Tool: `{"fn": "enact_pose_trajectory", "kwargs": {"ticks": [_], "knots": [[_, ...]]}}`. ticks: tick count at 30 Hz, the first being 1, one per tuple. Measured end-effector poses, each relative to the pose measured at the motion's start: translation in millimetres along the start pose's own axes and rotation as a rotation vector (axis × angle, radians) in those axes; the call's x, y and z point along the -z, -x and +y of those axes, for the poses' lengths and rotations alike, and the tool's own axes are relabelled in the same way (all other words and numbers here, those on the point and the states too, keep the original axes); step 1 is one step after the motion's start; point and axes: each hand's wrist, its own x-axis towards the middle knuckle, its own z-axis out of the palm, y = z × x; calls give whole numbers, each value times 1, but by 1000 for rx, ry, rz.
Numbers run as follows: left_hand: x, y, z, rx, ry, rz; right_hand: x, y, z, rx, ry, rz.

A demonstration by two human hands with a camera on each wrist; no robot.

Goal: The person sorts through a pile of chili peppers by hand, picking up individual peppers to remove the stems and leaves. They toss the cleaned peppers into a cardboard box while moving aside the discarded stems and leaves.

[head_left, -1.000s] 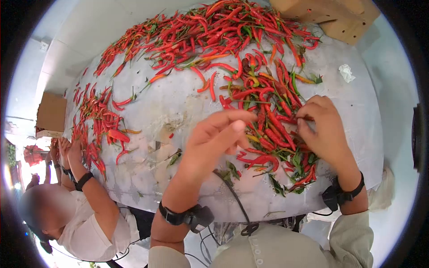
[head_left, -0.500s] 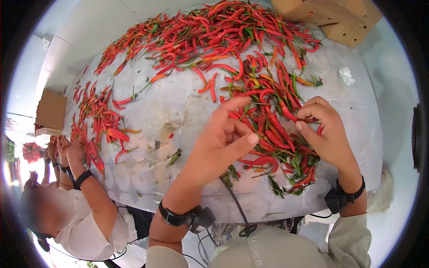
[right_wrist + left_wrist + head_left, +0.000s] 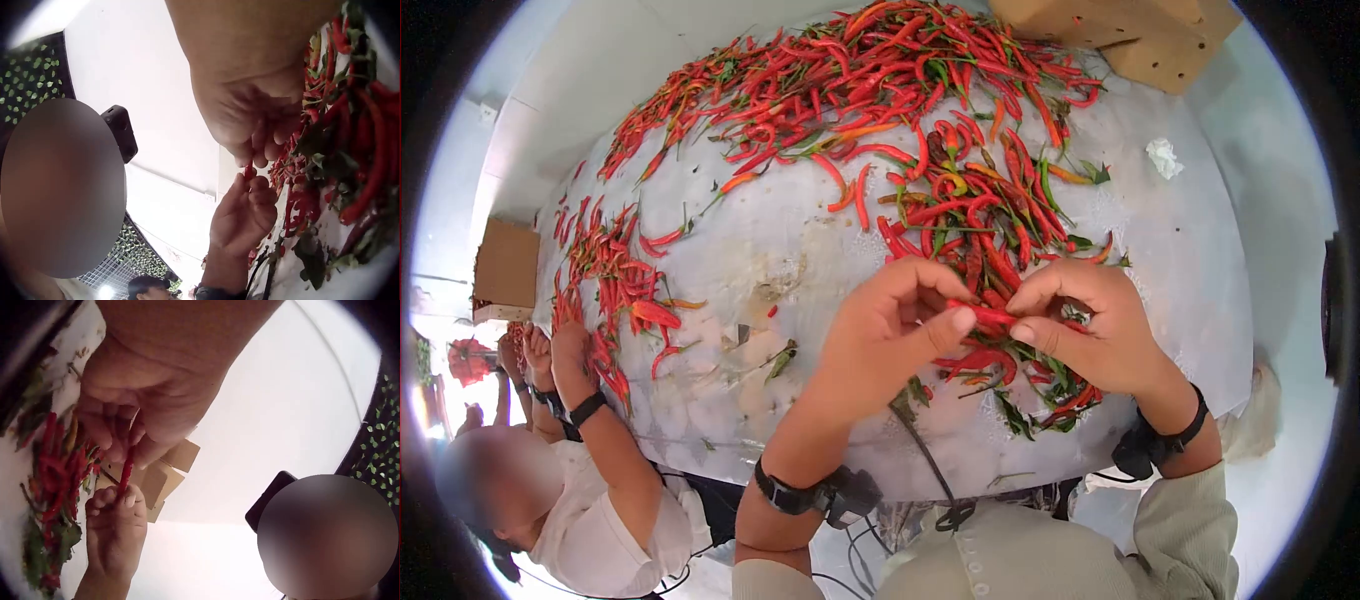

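Observation:
In the head view a red chili (image 3: 990, 315) is held between the two hands, above a pile of red chilies (image 3: 1003, 262). My left hand (image 3: 890, 335) pinches its left end between thumb and fingers. The right hand (image 3: 1095, 325) pinches the other end. The left wrist view shows the chili (image 3: 127, 470) running from the left hand (image 3: 150, 400) down to the right hand (image 3: 115, 531). Only a short piece of the chili (image 3: 249, 171) is visible between the hands in the right wrist view.
A large heap of chilies (image 3: 850, 75) covers the far side of the table (image 3: 740, 230), and a smaller pile (image 3: 615, 270) lies left. Cardboard boxes (image 3: 1150, 40) stand at the back right. Another person (image 3: 605, 500) sits at the left. Crumpled white paper (image 3: 1164, 158) lies on the right.
Both hands have come together: the left moved right and its extended fingers bent onto the chili, while the right moved left and slightly down with the chili. The view has shifted slightly.

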Motion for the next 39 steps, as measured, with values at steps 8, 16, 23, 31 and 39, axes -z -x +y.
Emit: {"fn": "enact_pose_trajectory", "kwargs": {"ticks": [8,16,23,31,39], "knots": [[8,0,5,-34,-10,117,13,-3,15,-11,309,220],[25,2,14,-60,15,274,8,-2,16,12,683,91],[72,10,28,-349,616,529,10,-2,15,107,657,143],[118,23,28,-405,1156,597,18,-3,10,139,434,206],[51,-2,16,-154,677,490,47,-5,-8,453,283,763]]}}
